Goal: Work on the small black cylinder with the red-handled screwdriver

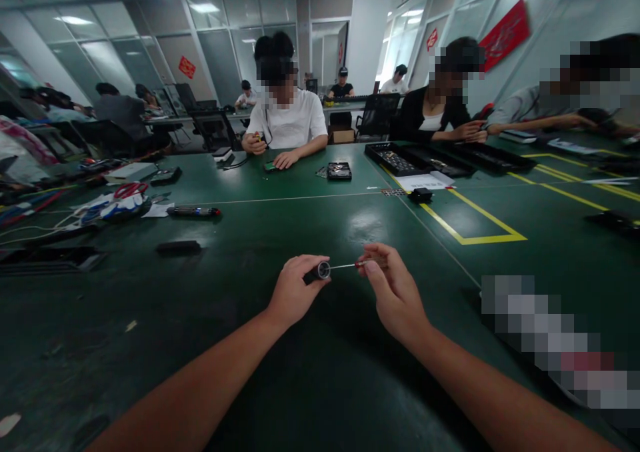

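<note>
My left hand [295,289] is closed around a short black cylinder [323,270] with a pale ring at its open end, which faces me. It looks like a flashlight part, but its exact kind I cannot make out. Between thumb and fingers, my right hand [397,289] grips a screwdriver [345,266] with a thin metal shaft and a reddish handle end. The shaft points left, and its tip meets the cylinder's open end. Both hands are held above the green table [320,385]. My right fingers cover most of the handle.
A black bar [179,247] and a dark pen-shaped tool [194,212] lie at left, near red-handled scissors [131,191] and cables. Black parts trays [393,159] stand at the back right. Across the table, a person in a white shirt [295,119] handles a green board [273,167].
</note>
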A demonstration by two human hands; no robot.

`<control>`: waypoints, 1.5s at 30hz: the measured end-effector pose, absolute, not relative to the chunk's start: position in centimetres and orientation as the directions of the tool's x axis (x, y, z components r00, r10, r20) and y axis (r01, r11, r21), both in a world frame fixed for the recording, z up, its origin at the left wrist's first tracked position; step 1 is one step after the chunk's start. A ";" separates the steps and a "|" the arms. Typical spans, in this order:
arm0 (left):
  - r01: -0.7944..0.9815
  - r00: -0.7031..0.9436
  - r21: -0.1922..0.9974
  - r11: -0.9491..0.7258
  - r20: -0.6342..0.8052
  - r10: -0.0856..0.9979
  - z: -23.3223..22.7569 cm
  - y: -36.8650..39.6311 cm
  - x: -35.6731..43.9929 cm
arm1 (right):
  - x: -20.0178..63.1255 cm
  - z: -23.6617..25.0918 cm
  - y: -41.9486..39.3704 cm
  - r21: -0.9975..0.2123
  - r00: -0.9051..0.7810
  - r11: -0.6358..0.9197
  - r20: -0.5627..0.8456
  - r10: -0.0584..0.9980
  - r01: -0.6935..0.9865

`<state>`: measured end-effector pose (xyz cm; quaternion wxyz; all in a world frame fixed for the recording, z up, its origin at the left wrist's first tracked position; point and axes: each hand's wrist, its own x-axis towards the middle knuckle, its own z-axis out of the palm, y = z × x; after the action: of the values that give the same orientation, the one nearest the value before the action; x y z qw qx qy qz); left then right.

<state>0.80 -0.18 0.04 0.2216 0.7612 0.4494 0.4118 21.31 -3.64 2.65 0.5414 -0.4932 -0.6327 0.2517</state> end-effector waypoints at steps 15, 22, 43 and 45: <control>0.522 0.276 0.667 -0.531 0.457 0.845 -0.1 0.0 1.1 | 20.9 2.3 -3.2 -0.903 0.101 0.379 0.404 0.909 0.200; 0.598 0.287 0.556 -0.578 0.524 0.802 0.7 -0.1 1.0 | 21.5 2.0 -1.3 -0.885 0.040 -0.082 -0.113 0.993 -0.457; 0.606 0.262 0.606 -0.516 0.461 0.848 0.3 0.1 0.9 | 21.3 2.9 -3.8 -0.913 0.023 0.364 0.374 0.927 0.182; 0.600 0.275 0.601 -0.528 0.464 0.842 0.3 0.1 0.9 | 21.3 3.2 -4.1 -0.886 0.033 0.368 0.392 0.919 0.284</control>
<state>0.93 0.12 0.28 0.1556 0.7831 0.4604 0.3880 21.33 -4.10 3.17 0.5366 -0.4781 -0.6291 0.2961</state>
